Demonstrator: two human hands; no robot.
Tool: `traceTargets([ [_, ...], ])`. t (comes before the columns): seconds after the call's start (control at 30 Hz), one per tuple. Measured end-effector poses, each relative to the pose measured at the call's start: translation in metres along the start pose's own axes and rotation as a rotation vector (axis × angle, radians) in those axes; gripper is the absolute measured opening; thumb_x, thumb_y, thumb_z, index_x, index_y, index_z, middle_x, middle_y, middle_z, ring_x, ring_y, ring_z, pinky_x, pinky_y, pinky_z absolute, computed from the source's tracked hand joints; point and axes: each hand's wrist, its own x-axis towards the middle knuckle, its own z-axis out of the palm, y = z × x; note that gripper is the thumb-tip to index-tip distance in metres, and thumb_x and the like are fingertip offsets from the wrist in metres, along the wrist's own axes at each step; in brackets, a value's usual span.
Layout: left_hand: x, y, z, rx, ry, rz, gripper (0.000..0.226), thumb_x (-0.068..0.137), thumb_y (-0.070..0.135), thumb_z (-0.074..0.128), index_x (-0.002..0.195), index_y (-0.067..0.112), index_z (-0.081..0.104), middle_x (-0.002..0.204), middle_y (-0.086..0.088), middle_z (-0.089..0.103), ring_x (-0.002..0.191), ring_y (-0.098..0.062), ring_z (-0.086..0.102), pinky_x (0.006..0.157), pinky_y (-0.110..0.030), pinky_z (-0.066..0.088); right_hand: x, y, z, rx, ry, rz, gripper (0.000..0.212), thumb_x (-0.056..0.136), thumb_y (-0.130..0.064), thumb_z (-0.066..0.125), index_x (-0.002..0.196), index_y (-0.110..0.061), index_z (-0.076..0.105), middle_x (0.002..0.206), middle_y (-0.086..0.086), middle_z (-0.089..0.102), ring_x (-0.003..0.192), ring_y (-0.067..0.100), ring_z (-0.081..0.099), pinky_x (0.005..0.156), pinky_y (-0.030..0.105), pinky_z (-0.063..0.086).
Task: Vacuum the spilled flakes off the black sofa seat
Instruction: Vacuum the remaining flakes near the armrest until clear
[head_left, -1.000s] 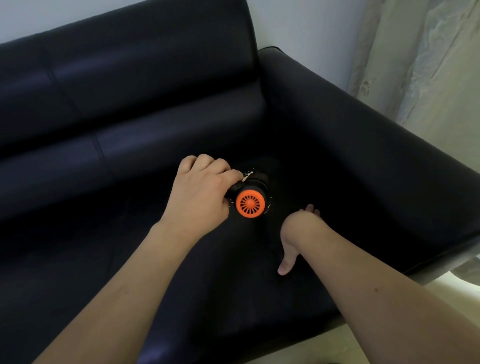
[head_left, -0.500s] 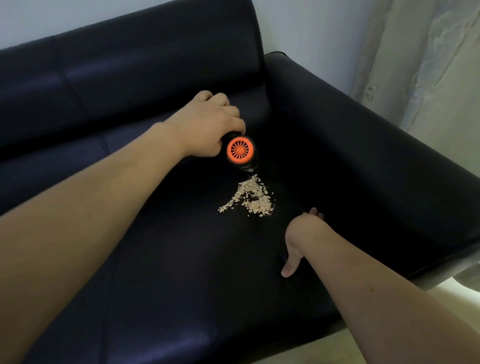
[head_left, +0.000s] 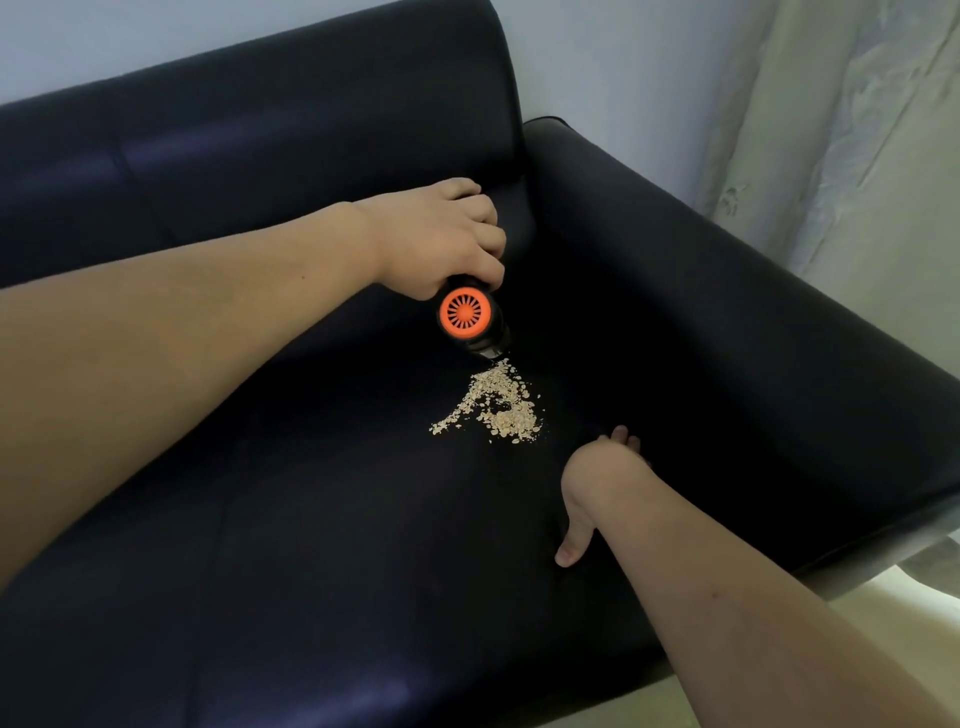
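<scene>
Gripping a small handheld vacuum (head_left: 470, 319) in the left hand (head_left: 441, 239), fingers curled round its dark body, the orange vented end facing the camera and the nozzle angling down to the far tip of the flakes (head_left: 496, 408). Pressing the right hand (head_left: 597, 478) down on the black sofa seat (head_left: 311, 545) just on the near side of the pile, thumb sticking out toward the front edge, the other fingers mostly hidden behind the wrist, so not telling whether spread or together. Lying in a loose triangular heap, mid-seat, toward the armrest (head_left: 727, 312), with a thin trail straggling off to the left.

Risking, by judgement: scattering light flakes if the nozzle is dragged through the heap too fast or if exhaust from the vented end is blowing across it; pushing bits back into the crease under the backrest (head_left: 260, 130), where the nozzle is already sitting close; denting the cushion with the bracing hand and rolling flakes toward it; missing the leftward trail by working only the dense part.
</scene>
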Motion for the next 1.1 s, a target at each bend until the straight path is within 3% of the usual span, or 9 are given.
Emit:
traceTargets([
  [0.43,-0.003,0.001,0.002,-0.031,0.062,-0.001,0.038,0.087,0.022,0.062,0.123,0.035,0.061,0.12,0.005,0.059,0.125,-0.027,0.043,0.118,-0.053,0.02,-0.002,0.001,0.0,-0.002,0.007,-0.001,0.118,0.081,-0.024,0.082,0.16,-0.012,-0.004,0.165,0.017,-0.015,0.153,0.038,-0.005,0.12,0.053,0.02],
  [0.73,-0.008,0.012,0.0,0.005,0.064,-0.003,0.039,0.086,0.022,0.063,0.123,0.034,0.061,0.119,0.004,0.058,0.122,-0.028,0.046,0.116,-0.052,0.024,-0.009,0.004,-0.003,-0.098,-0.003,-0.035,0.128,0.077,-0.036,0.085,0.158,-0.008,-0.009,0.164,0.022,-0.015,0.152,0.04,-0.003,0.119,0.052,0.022],
  [0.87,-0.014,0.013,-0.005,0.022,0.045,-0.041,0.038,0.088,0.023,0.06,0.124,0.035,0.06,0.12,0.005,0.057,0.122,-0.027,0.045,0.116,-0.05,0.023,-0.01,0.001,-0.006,-0.14,0.06,-0.084,0.114,0.083,-0.033,0.08,0.16,-0.009,-0.001,0.165,0.021,-0.006,0.151,0.039,0.01,0.117,0.05,0.029],
  [1.0,-0.027,0.016,-0.004,-0.012,0.05,-0.059,0.037,0.088,0.023,0.061,0.123,0.036,0.06,0.118,0.006,0.058,0.121,-0.026,0.045,0.116,-0.049,0.023,-0.029,-0.011,0.001,-0.251,0.051,-0.16,0.131,0.075,-0.045,0.085,0.159,-0.008,-0.008,0.165,0.023,-0.008,0.151,0.042,0.009,0.116,0.05,0.032],
  [1.1,-0.034,0.019,-0.001,-0.026,0.046,-0.065,0.038,0.087,0.022,0.061,0.122,0.036,0.061,0.117,0.006,0.058,0.121,-0.027,0.046,0.115,-0.049,0.025,-0.037,-0.007,0.009,-0.209,0.025,-0.192,0.141,0.073,-0.058,0.082,0.154,-0.003,-0.02,0.163,0.023,-0.02,0.152,0.041,-0.005,0.121,0.052,0.024],
])
